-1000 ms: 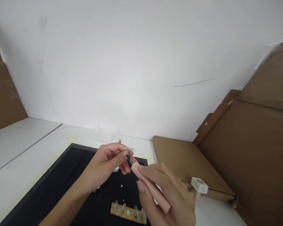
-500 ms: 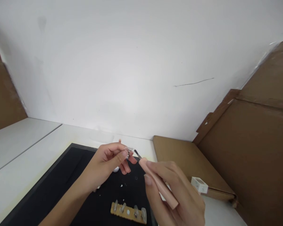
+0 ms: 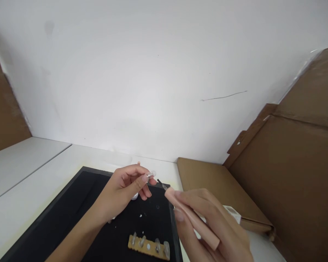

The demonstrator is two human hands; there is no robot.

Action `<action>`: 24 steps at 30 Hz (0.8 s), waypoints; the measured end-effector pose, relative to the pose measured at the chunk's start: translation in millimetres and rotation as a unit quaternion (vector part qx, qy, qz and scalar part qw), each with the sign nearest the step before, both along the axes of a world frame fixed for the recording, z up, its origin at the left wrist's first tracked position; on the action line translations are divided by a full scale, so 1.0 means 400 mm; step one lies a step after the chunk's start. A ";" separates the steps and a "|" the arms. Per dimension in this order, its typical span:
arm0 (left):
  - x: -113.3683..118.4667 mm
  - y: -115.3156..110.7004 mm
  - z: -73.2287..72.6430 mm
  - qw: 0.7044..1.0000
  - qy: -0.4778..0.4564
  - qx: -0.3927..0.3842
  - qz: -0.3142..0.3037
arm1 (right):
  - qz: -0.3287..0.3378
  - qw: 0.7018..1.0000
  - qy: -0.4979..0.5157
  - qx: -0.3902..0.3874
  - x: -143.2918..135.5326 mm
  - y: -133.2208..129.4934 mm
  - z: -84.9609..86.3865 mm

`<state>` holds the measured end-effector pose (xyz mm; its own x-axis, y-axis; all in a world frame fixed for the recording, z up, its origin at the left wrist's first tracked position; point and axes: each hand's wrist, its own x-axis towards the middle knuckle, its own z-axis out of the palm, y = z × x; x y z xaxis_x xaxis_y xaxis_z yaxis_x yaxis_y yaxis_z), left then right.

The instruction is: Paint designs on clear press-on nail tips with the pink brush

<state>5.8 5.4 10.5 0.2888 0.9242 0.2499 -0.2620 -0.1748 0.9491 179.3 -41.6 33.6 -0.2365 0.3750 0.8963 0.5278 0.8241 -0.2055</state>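
Observation:
Between thumb and fingertips, my left hand [image 3: 127, 187] pinches a clear nail tip [image 3: 151, 175] above the black mat [image 3: 79, 196]. My right hand [image 3: 211, 225] is closed around a pink brush handle [image 3: 192, 220]. The dark brush tip [image 3: 161, 183] points up and left, a short gap from the nail tip. Below the hands, a tan wavy-edged strip [image 3: 148, 246] lies on the mat with several clear nail tips standing on it and a white spot in its middle.
A round white item [image 3: 135, 196] is partly hidden behind my left hand. Small white bits lie on the mat. On the right are a flat cardboard box [image 3: 207, 182], a small white box [image 3: 235, 214] and a tall cardboard panel [image 3: 303, 163]. A white wall stands behind.
My right hand has moved right and slightly down with the brush, away from the nail tip. My left hand has turned the nail tip a little.

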 end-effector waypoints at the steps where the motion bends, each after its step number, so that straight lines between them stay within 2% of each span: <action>1: -0.003 -0.002 -0.002 1.000 0.007 0.003 0.005 | -0.006 1.000 0.003 -0.005 0.001 0.001 -0.001; 9: -0.006 -0.002 -0.004 0.999 0.031 0.014 0.004 | 0.024 0.995 0.008 -0.092 0.006 0.002 0.015; 14: 0.005 -0.005 0.007 1.000 0.023 0.015 0.000 | 0.058 0.994 -0.012 -0.089 0.003 0.006 0.027; 20: 0.005 -0.008 -0.005 0.999 0.029 0.027 -0.014 | 0.043 0.995 0.000 -0.092 0.009 0.011 0.015; 24: 0.000 -0.009 -0.017 0.999 0.031 0.035 -0.019 | -0.001 0.996 0.021 -0.082 0.015 0.011 0.001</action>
<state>6.0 1.9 3.5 0.3408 0.8930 0.2940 -0.2112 -0.2320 0.9495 185.2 -37.1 34.2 -0.1995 0.5180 0.8318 0.5177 0.7765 -0.3593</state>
